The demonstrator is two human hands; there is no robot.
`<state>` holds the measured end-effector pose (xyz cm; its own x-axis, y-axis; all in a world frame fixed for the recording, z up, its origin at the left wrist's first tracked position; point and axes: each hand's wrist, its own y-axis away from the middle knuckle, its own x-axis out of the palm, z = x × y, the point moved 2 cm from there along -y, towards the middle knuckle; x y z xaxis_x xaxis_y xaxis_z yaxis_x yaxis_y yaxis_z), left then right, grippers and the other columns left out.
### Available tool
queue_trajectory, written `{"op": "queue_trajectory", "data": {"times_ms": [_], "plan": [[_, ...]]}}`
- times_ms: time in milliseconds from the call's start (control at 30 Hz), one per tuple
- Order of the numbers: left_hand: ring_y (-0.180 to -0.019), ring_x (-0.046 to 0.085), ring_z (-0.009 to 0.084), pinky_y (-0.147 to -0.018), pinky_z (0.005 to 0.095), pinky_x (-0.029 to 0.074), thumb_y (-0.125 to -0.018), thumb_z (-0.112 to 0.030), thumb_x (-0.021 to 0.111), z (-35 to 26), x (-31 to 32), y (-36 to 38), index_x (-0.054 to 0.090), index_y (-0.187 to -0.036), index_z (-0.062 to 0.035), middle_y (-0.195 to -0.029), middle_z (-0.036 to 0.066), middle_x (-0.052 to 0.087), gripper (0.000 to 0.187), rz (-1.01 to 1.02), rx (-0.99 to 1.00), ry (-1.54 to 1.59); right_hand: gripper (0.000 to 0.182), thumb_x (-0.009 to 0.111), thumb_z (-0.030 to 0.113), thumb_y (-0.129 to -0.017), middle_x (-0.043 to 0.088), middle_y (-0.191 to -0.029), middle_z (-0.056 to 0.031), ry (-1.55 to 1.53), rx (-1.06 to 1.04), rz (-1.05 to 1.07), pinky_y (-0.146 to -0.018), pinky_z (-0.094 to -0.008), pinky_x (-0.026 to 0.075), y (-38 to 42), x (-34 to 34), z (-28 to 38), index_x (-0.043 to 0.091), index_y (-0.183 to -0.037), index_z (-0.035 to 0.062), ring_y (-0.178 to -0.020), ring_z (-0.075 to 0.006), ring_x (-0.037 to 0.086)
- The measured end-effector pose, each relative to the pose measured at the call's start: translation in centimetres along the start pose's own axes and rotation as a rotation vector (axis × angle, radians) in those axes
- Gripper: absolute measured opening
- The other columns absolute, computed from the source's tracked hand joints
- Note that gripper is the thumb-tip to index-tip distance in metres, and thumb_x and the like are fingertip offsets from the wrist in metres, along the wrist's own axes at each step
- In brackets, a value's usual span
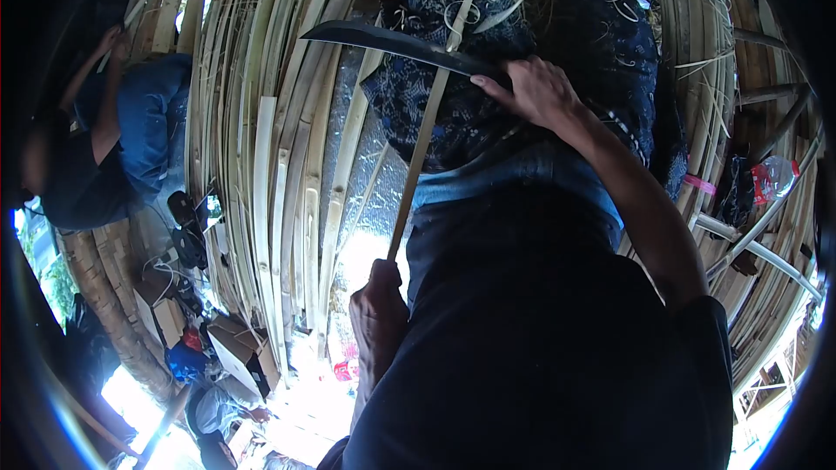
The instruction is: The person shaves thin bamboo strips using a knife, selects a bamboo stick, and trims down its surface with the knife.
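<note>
My right hand [542, 94] is closed round the handle end of a long, dark, curved machete [383, 40]. The blade points left and crosses over a narrow bamboo strip [423, 132], overlapping it in this view. Low at my left side, my left hand [380, 306] grips the near end of that strip, which slants up and away past the blade. Under the strip and blade lies dark patterned cloth [435, 122] over my lap and legs, with pale curled shavings [509, 2] on it.
Long split bamboo strips [283, 148] lie to my left, with more bamboo [688, 61] on the right. At the far left sits another person [131, 130]. Cardboard boxes [239, 348] stand lower left; a plastic bottle [775, 179] rests among poles [784, 268] at right.
</note>
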<state>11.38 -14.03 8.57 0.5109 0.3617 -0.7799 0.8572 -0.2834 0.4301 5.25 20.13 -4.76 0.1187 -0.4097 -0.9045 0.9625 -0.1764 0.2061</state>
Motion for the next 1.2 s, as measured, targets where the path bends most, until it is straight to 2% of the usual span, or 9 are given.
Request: {"op": "queue_trajectory", "data": {"times_ms": [133, 233, 367, 467, 567, 700, 800, 833, 1200], "plan": [[-0.056, 0.059, 0.038, -0.052, 0.0455, 0.042, -0.101, -0.012, 0.043, 1.1, -0.9, 0.2, 0.049, -0.086, -0.0052, -0.065, 0.018, 0.055, 0.018, 0.062, -0.08, 0.07, 0.07, 0.047, 0.067, -0.094, 0.065, -0.068, -0.0238, 0.028, -0.018, -0.047, -0.07, -0.0485, 0.057, 0.8, -0.8, 1.1, 0.068, -0.083, 0.0012, -0.074, -0.0391, 0.07], [-0.056, 0.046, 0.0173, -0.053, 0.0352, 0.037, -0.104, -0.02, 0.043, 2.0, -0.3, -2.1, 0.052, -0.086, -0.0003, -0.064, 0.009, 0.049, 0.028, 0.222, -0.084, 0.338, 0.068, 0.049, 0.067, -0.093, 0.066, -0.068, -0.0214, -0.029, -0.017, -0.069, -0.065, -0.0469, 0.058, 0.2, -0.5, 0.6, 0.067, -0.08, 0.003, -0.069, -0.0381, 0.07], [-0.064, 0.04, 0.0096, -0.056, 0.0309, 0.034, -0.106, -0.033, 0.045, 1.0, 2.0, -6.4, 0.054, -0.082, 0.0009, -0.064, 0.002, 0.047, 0.043, 0.235, -0.009, 0.51, 0.064, 0.053, 0.066, -0.091, 0.065, -0.062, -0.0169, 0.026, -0.179, -0.119, -0.06, -0.0447, 0.058, 1.4, -0.8, 1.3, 0.066, -0.076, 0.0054, -0.061, -0.0348, 0.069], [-0.056, 0.036, 0.0054, -0.05, 0.0264, 0.029, -0.106, -0.041, 0.044, -2.1, 3.9, -10.0, 0.053, -0.079, -0.0067, -0.063, -0.003, 0.042, 0.044, 0.315, -0.155, 0.722, 0.061, 0.055, 0.065, -0.091, 0.063, -0.063, -0.0158, 0.009, -0.152, -0.046, -0.066, -0.0462, 0.057, 1.6, -1.1, 1.6, 0.068, -0.087, 0.0052, -0.066, -0.0331, 0.068], [-0.05, 0.033, 0.0037, -0.046, 0.0241, 0.025, -0.106, -0.043, 0.042, -3.8, 5.0, -12.6, 0.048, -0.075, -0.0113, -0.06, -0.006, 0.037, 0.045, 0.341, 0.033, 0.899, 0.062, 0.054, 0.066, -0.091, 0.065, -0.065, -0.0167, 0.011, -0.104, -0.031, -0.069, -0.0459, 0.057, 1.2, -1.2, 1.4, 0.068, -0.088, 0.0053, -0.068, -0.0331, 0.069], [-0.044, 0.026, 0.004, -0.041, 0.0246, 0.021, -0.107, -0.044, 0.039, -2.4, 5.0, -13.1, 0.04, -0.07, -0.0162, -0.055, -0.008, 0.03, 0.046, 0.589, -0.193, 1.052, 0.068, 0.049, 0.071, -0.09, 0.068, -0.072, -0.0182, 0.09, -0.069, -0.002, -0.074, -0.0473, 0.056, 0.9, 0.4, 0.6, 0.069, -0.092, 0.006, -0.076, -0.0341, 0.07], [-0.044, 0.025, 0.0036, -0.041, 0.0243, 0.021, -0.107, -0.043, 0.04, -2.4, 3.8, -10.6, 0.04, -0.07, -0.0161, -0.056, -0.008, 0.029, 0.046, 0.562, -0.232, 1.01, 0.072, 0.044, 0.075, -0.089, 0.069, -0.08, -0.0202, 0.045, -0.028, 0.148, -0.079, -0.049, 0.055, 0.9, -1.0, 1.2, 0.069, -0.099, 0.0079, -0.083, -0.0359, 0.069], [-0.045, 0.024, 0.0027, -0.042, 0.0239, 0.02, -0.107, -0.043, 0.04, -1.9, 4.2, -10.0, 0.04, -0.071, -0.0156, -0.056, -0.009, 0.028, 0.045, 0.551, -0.272, 1.056, 0.072, 0.045, 0.074, -0.09, 0.068, -0.069, -0.0186, 0.087, -0.127, -0.037, -0.069, -0.0467, 0.059, 1.2, -0.1, 0.9, 0.071, -0.088, 0.0069, -0.07, -0.0347, 0.071], [-0.046, 0.028, 0.0026, -0.043, 0.024, 0.019, -0.106, -0.04, 0.044, 1.4, 0.7, -1.6, 0.047, -0.076, -0.0124, -0.057, -0.008, 0.032, 0.041, 0.386, -0.445, 0.867, 0.069, 0.047, 0.072, -0.09, 0.069, -0.08, -0.0195, 0.104, -0.062, -0.031, -0.064, -0.0438, 0.058, 0.7, 1.6, -0.6, 0.069, -0.092, 0.007, -0.074, -0.033, 0.072]]}}
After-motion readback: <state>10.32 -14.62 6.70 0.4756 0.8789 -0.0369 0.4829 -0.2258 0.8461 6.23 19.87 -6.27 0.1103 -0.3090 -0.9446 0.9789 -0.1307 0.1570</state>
